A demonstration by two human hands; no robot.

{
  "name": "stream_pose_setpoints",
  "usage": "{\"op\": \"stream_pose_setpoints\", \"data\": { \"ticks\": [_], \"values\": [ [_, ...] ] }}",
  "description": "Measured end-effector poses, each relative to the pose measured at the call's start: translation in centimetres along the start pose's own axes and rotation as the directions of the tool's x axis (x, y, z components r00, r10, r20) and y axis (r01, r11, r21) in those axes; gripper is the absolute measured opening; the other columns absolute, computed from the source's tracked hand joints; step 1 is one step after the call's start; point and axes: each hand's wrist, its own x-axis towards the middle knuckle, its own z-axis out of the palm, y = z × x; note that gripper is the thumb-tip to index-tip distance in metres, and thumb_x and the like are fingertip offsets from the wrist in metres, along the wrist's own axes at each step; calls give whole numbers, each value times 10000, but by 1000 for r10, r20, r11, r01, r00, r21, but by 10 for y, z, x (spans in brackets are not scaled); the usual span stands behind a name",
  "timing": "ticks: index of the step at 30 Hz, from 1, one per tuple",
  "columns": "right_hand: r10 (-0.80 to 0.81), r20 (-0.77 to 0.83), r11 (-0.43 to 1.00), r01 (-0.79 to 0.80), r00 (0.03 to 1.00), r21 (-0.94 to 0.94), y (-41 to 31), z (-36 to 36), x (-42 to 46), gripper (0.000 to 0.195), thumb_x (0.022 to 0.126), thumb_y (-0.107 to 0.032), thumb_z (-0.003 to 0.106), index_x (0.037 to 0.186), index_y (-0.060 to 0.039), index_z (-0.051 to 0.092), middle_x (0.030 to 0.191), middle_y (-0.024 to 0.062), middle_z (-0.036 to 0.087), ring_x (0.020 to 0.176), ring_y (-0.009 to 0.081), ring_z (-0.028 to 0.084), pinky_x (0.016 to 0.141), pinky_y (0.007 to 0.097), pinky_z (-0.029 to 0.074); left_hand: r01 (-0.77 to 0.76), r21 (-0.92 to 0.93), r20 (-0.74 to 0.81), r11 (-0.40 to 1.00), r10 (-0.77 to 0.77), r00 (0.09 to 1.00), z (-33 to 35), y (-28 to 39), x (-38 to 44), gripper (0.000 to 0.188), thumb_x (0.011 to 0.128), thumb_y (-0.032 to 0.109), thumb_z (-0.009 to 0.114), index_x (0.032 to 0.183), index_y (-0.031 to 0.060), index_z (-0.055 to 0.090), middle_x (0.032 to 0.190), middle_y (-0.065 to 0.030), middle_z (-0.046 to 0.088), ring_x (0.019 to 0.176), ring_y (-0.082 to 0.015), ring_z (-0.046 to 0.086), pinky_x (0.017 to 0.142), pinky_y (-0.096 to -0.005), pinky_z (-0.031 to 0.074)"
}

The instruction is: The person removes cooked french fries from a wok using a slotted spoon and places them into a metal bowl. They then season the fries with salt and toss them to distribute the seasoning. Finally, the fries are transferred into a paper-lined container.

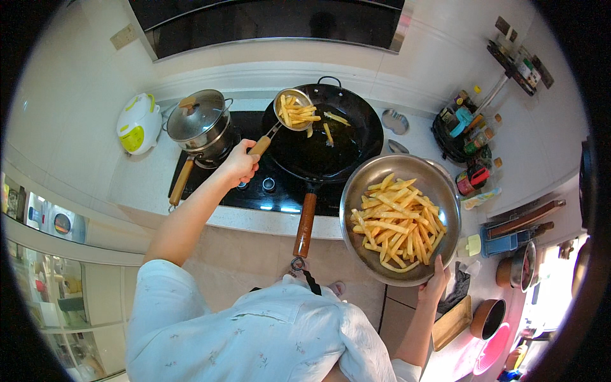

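Note:
My left hand (240,164) grips the wooden handle of a round metal strainer (277,128), raised over the left side of a black wok (291,157). French fries (297,113) fill part of the strainer. A few loose fries (328,133) lie in the oil inside the wok, whose wooden handle (305,227) points towards me. With my right hand (435,281) I hold the rim of a wide stainless steel bowl (353,243) at the wok's front right. A heap of pale yellow fries (398,222) sits in that bowl. The fingers under its rim are hidden.
A lidded steel pot (198,125) stands on the black glass hob (281,196), its wooden handle (182,182) jutting forward. Left of it is a white and green appliance (138,124). Bottles (479,138) and a metal spoon (397,146) are at the right. A range hood (272,24) hangs above.

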Motion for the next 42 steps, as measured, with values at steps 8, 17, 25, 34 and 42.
{"op": "stream_pose_setpoints", "data": {
  "ticks": [8, 17, 25, 34, 42],
  "values": [
    [10, 100, 999, -7, 995, -33, -3, -8, 15, 198, 835, -110, 475, 976, 27, 504, 719, 50, 558, 409, 92, 460, 280, 216, 291, 53, 131, -93, 990, -41, 995, 4, 7, 8, 398, 829, 53, 429, 1189, 142, 284, 621, -55, 414, 401, -100, 323, 333, -237, 221],
    [3, 123, 999, 3, 992, -47, -2, -8, 13, 163, 820, -50, 479, 954, 41, 500, 818, 75, 568, 594, 116, 533, 412, 233, 387, 136, -1, -1, 991, -136, 991, 23, -9, 26, 340, 830, 48, 424, 1138, 131, 307, 626, -65, 417, 386, -91, 298, 322, -222, 195],
    [14, 180, 1000, -13, 984, -8, -6, -8, 2, 208, 801, -29, 493, 1002, 27, 482, 836, 75, 565, 591, 117, 539, 403, 216, 387, 281, -428, 233, 859, -196, 953, 57, -14, 37, 240, 811, 22, 409, 1003, 141, 328, 629, -70, 419, 396, -61, 285, 313, -184, 193],
    [-68, -22, 995, 69, 997, 72, 1, 7, -6, 161, 793, -60, 492, 946, -13, 510, 673, 25, 542, 309, 70, 387, 223, 190, 202, 151, -448, 201, 881, -66, 977, 92, -18, 64, 131, 807, 23, 399, 895, 110, 352, 638, -53, 396, 410, -70, 299, 322, -185, 207],
    [-23, 56, 996, 18, 998, 90, 8, -4, -7, 202, 785, -37, 495, 980, 18, 491, 771, 59, 552, 403, 81, 434, 247, 205, 227, 93, -460, 168, 883, -16, 986, 93, -21, 62, 299, 834, 57, 414, 1108, 134, 322, 639, -52, 416, 399, -68, 303, 321, -194, 210]
  ]
}}
